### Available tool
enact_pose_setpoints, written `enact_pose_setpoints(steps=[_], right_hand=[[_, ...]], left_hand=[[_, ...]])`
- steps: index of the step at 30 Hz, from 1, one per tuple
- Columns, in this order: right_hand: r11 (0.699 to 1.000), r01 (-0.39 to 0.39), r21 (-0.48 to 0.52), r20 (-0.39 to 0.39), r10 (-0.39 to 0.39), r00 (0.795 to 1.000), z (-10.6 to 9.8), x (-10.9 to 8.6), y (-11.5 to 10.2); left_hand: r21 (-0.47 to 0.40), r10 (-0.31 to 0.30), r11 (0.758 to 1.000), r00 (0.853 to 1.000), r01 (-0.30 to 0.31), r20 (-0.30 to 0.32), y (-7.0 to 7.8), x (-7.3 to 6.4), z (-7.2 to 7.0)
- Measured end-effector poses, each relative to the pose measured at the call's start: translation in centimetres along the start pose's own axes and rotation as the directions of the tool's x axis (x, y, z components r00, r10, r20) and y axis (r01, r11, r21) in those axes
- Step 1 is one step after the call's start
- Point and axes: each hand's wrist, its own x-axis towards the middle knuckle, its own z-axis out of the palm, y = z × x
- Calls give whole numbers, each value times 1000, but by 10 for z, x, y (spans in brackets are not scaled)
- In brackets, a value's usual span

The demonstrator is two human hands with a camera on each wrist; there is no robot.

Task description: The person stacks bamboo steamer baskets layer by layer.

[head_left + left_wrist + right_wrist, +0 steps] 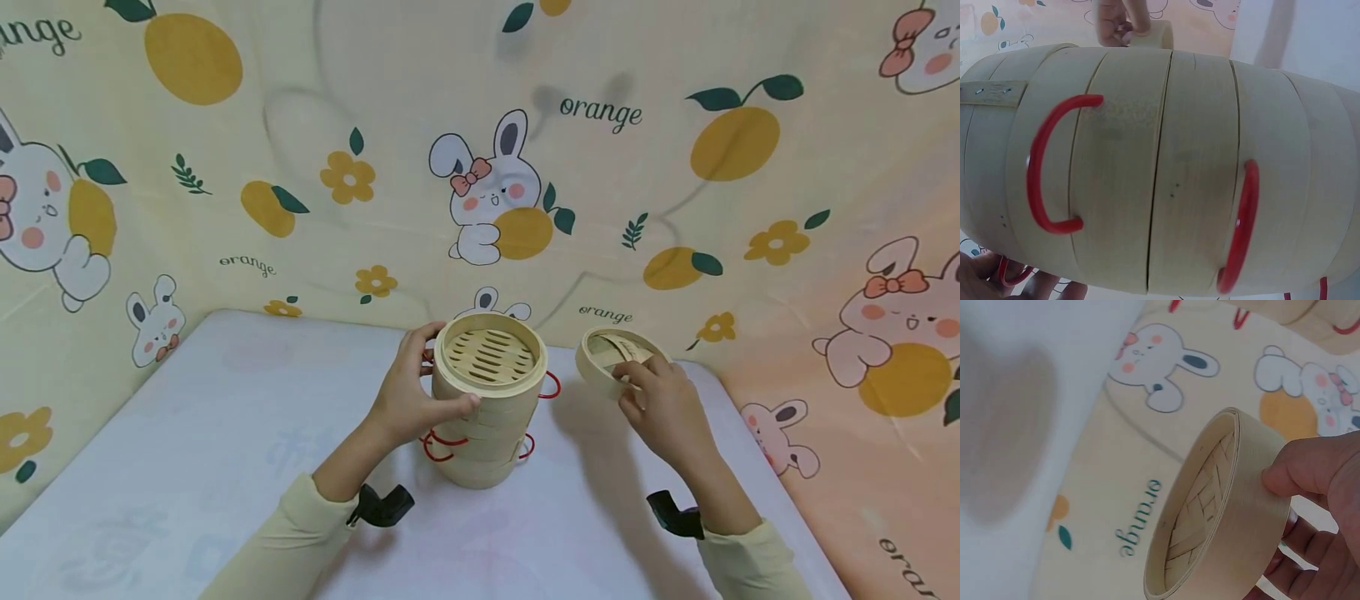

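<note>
In the head view, a tall stack of bamboo steamer baskets (487, 429) stands at the middle of the table, red cord loops on its sides. A slatted base (491, 356) shows inside its open top. My left hand (412, 383) grips the upper left side, thumb across the front and fingers round behind. The stack's side (1122, 175) fills the left wrist view. To the right of the stack my right hand (667, 408) holds the round steamer lid (592, 379) by its edge, above the table. The right wrist view shows the lid's woven inner face (1200, 509) and my thumb on its rim.
The white tabletop (225, 433) lies under both arms. Behind it hangs a cream cloth (420, 75) printed with rabbits and oranges. Each wrist bears a black camera mount (386, 506). The right arm casts a shadow beside the stack.
</note>
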Motion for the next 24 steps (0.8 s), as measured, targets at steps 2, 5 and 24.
enact_pose_setpoints(steps=[2,5,24], right_hand=[[1000,-7,8,-1,7,1000,-4,1,-2],[999,-22,24,2,22,1000,-11,3,-6],[996,20,91,-64,-14,998,-44,24,-33]], left_hand=[[-2,-1,1000,1000,1,3,0,0,0],[-3,-5,1000,1000,5,7,1,0,0],[-4,-5,1000,1000,5,10,-1,0,0]])
